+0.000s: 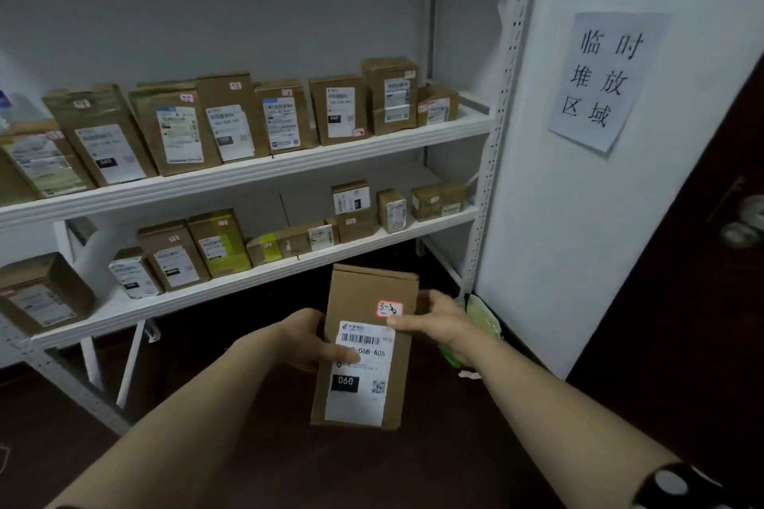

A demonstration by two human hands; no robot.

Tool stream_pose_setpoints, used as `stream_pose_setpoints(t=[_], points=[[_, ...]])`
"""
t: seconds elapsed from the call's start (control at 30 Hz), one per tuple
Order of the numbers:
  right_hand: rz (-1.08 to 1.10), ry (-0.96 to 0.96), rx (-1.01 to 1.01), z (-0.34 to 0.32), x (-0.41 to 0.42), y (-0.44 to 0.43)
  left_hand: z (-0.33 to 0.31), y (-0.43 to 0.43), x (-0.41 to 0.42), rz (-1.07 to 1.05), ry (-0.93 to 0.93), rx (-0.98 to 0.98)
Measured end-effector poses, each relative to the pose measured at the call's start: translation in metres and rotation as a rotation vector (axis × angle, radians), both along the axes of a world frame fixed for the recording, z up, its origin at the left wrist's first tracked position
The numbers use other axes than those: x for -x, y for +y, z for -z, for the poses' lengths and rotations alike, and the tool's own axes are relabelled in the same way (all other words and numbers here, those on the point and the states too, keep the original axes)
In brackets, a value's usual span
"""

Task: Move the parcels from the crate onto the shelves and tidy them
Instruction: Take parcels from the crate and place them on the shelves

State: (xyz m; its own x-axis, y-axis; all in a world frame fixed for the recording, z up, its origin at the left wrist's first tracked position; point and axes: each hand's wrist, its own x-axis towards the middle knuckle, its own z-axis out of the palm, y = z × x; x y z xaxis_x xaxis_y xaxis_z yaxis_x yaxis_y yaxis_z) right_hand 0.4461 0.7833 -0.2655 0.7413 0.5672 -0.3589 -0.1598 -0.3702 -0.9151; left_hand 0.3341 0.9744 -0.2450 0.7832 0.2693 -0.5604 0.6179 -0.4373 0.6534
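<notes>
A brown cardboard parcel (pixel 369 293) with a white shipping label and a small red-edged sticker is held upright in front of me, below the lower shelf. My left hand (pixel 308 337) grips its left edge with the thumb across the label. My right hand (pixel 438 320) holds its right edge, thumb on the front by the sticker. The upper shelf (pixel 264 169) carries a row of standing brown parcels (pixel 231 122). The lower shelf (pixel 256 275) holds several smaller parcels (pixel 173 256). No crate shows in this view.
A white wall (pixel 578 219) with a paper sign (pixel 603 78) stands right of the rack's perforated upright (pixel 502 107). A dark door with a handle (pixel 744 219) is at the far right. Something green (pixel 481 316) lies at the wall's foot. The floor is dark.
</notes>
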Motion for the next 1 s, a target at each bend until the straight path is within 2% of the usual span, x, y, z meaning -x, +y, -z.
stream_pose_setpoints(t=[0.07,0.2,0.4,0.47,0.57,0.7,0.8,0.87,1.0], points=[[0.068,0.031,-0.071,-0.003,-0.019,-0.015,0.005,-0.015,-0.019,0.055,0.017,-0.055],[-0.035,0.03,-0.053,-0.005,-0.055,-0.036,0.013,-0.034,-0.061,0.14,0.002,-0.159],[-0.066,-0.031,0.048,0.009,-0.131,-0.032,0.016,-0.037,-0.153,0.177,-0.188,-0.203],[-0.121,-0.107,0.148,0.016,-0.163,-0.023,0.026,-0.03,-0.192,0.221,-0.213,-0.253],[-0.217,-0.331,0.386,0.026,-0.223,-0.004,0.043,-0.019,-0.254,0.296,-0.222,-0.325],[-0.356,-0.524,0.573,0.035,-0.308,0.02,0.061,0.003,-0.334,0.361,-0.165,-0.313],[-0.425,-0.596,0.636,0.043,-0.366,0.031,0.065,0.026,-0.386,0.45,-0.073,-0.398],[-0.438,-0.62,0.647,0.05,-0.399,0.035,0.067,0.041,-0.415,0.435,-0.037,-0.435],[-0.49,-0.622,0.652,0.064,-0.455,0.05,0.077,0.048,-0.466,0.469,-0.044,-0.381]])
